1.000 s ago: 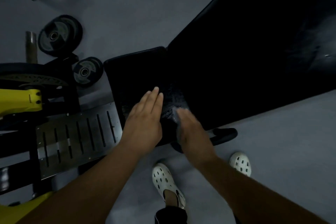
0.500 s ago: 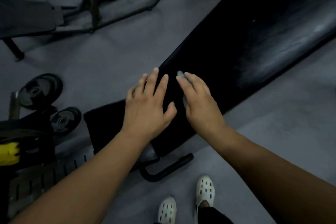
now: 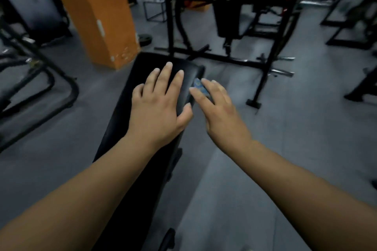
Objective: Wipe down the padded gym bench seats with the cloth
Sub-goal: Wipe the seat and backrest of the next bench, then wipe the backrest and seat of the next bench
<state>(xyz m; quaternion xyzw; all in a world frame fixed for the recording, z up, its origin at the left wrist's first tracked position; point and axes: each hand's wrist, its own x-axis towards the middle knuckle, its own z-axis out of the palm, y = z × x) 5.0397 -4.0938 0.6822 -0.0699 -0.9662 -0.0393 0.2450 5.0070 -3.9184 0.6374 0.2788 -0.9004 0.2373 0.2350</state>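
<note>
The long black padded bench [image 3: 151,61] runs from the bottom of the frame up to just above its middle, and both bare arms reach along it toward its far end. The left hand [image 3: 161,106] lies flat on the pad near that end, fingers straight and slightly spread, thumb out to the right, holding nothing. The right hand [image 3: 221,112] sits just beside it at the bench's right edge, and the two hands are apart, with only a narrow gap between the left thumb and the nearest right finger. A small bit of pale blue cloth [image 3: 199,86] peeks out from under the right fingertips, close to the pad's far right corner; the rest of it is covered by the hand. From here I cannot tell whether those fingers pinch the cloth or only press on it, since the picture is blurred there. Grey floor [image 3: 265,159] spreads all around. An orange pillar [image 3: 91,12] stands in the upper left, with a small dark weight plate [image 3: 145,40] lying on the floor just to its right. A black rack [image 3: 226,6] fills the upper centre and right, and a bent black tube frame [image 3: 61,79] sits at the left edge.
</note>
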